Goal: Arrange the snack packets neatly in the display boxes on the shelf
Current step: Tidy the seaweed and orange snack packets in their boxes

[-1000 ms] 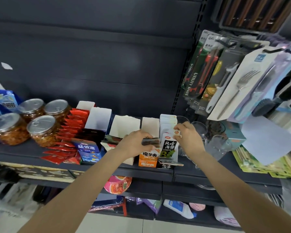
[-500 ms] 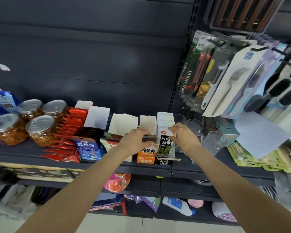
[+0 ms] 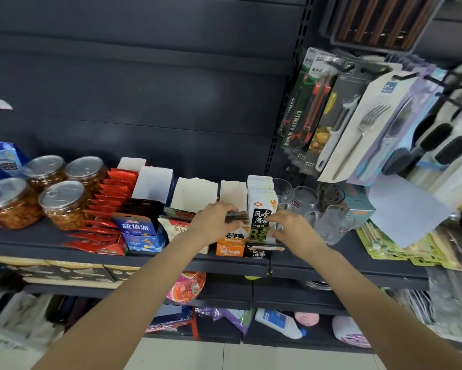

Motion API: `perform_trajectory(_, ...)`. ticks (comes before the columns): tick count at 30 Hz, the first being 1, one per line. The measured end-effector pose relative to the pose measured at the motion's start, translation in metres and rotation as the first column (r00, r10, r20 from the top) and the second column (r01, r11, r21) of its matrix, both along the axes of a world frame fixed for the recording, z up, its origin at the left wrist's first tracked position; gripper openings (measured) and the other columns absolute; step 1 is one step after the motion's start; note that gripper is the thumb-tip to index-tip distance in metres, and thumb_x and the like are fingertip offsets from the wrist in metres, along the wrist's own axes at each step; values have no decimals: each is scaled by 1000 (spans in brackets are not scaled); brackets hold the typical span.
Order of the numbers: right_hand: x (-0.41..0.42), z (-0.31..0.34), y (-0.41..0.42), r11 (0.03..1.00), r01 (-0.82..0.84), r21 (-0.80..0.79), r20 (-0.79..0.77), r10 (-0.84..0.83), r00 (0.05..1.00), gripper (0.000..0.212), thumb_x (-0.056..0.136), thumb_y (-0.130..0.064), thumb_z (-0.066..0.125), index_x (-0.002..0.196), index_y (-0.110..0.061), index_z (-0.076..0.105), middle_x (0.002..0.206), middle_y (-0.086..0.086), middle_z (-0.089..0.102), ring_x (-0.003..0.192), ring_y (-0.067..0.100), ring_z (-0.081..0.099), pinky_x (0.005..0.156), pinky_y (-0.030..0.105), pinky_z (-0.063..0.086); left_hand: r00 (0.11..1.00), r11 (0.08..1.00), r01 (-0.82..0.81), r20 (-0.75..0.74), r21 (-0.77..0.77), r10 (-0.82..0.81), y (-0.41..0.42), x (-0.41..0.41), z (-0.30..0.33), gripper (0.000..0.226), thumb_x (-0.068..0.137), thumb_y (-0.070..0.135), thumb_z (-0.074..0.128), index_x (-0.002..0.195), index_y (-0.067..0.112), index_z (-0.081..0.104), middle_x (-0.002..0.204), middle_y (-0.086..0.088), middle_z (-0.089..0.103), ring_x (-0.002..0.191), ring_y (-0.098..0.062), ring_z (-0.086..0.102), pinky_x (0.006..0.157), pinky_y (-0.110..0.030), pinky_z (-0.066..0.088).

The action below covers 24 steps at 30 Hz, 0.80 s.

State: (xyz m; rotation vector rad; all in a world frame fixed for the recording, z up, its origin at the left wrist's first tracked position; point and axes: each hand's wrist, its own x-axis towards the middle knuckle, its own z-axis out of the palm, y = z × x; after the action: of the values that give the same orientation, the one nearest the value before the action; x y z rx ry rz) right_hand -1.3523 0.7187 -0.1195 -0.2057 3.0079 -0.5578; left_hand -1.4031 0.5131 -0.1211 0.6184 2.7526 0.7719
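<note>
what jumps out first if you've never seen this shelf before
Two bare hands meet mid-shelf: the left hand pinches a few dark snack packets over the orange display box, the right hand at the black seaweed box. Left stand lidded jars; packaged utensils hang upper right.

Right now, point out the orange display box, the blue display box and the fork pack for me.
orange display box point(image 3: 229, 249): head view, on its front panel.
blue display box point(image 3: 136, 231): head view, on its printed front face.
fork pack point(image 3: 363, 129): head view, on the fork's neck.
</note>
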Motion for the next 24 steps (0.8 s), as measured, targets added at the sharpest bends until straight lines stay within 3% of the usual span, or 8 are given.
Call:
perform_trajectory(6,0,-3,2,989,71,-133,113,-56,992,32,87,-25,65,118,-16,64,116,4,66,101,13,60,92,26,48,1000,1000,12,-14,-9,-12,1,1,-1,43,91,34,58,132,21,50,128,-2,55,116,-20,51,100,-43,43)
perform_trajectory(9,1,-1,6,976,56,-211,180,-17,984,33,83,-27,70,113,-15,67,107,0,68,93,7,60,90,20,47,996,997,71,-55,18,-70,3,3,-1,42,90,31,59,131,23,51,126,1,54,117,-17,48,102,-42,40)
perform_trajectory(12,3,2,11,977,11,-213,227,39,973,30,82,-24,71,110,-14,68,104,1,70,89,6,62,91,23,49,987,990,139,-83,27,-136,8,5,-1,41,90,28,60,130,23,54,129,3,51,121,-15,43,104,-40,36)
perform_trajectory(15,2,3,12,984,-21,-179,189,56,980,21,84,-26,68,102,-16,72,100,0,71,87,9,63,86,26,51,980,983,180,-98,46,-175,12,5,-2,37,88,29,63,124,24,59,131,5,50,125,-13,38,107,-37,32)
perform_trajectory(20,-5,3,14,963,44,-267,170,2,985,14,82,-24,70,94,-17,74,92,-1,71,74,-1,59,70,5,43,969,971,236,-75,-21,-237,22,-2,1,38,82,39,69,118,28,64,137,5,47,129,-13,33,108,-39,29)
perform_trajectory(24,-10,2,16,955,80,-286,158,-36,987,15,84,-24,68,95,-17,74,90,-1,71,78,5,61,70,6,43,960,958,261,-73,-116,-271,32,-7,1,24,86,35,66,109,29,68,124,5,57,119,-16,41,98,-37,32)
